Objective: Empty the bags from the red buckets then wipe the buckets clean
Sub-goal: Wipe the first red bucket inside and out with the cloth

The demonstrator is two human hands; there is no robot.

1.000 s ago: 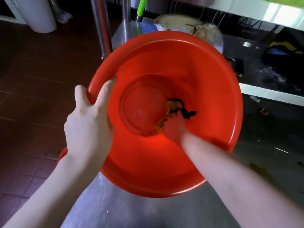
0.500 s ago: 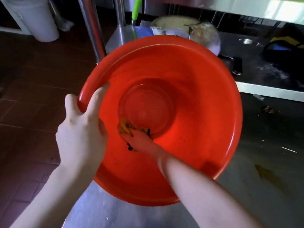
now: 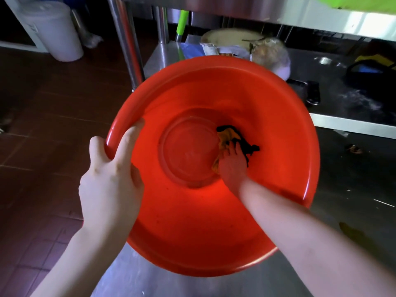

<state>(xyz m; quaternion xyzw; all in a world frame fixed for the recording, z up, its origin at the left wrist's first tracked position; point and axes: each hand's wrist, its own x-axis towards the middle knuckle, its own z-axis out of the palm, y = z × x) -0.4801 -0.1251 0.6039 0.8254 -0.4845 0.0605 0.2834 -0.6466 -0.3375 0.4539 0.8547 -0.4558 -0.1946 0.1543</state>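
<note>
Red bucket (image 3: 214,221), tilted with its mouth toward the camera, above the steel bench (image 3: 137,279). Left hand (image 3: 109,185): grip clamped on the bucket's left rim, thumb outside the rim and fingers inside. Right hand (image 3: 232,168): reaches into the bucket, fingers pressing a yellow-and-black cloth (image 3: 231,139) against the inner wall just right of the circular base. A white bin (image 3: 55,31) stands on the tiled floor (image 3: 42,103) at upper left.
</note>
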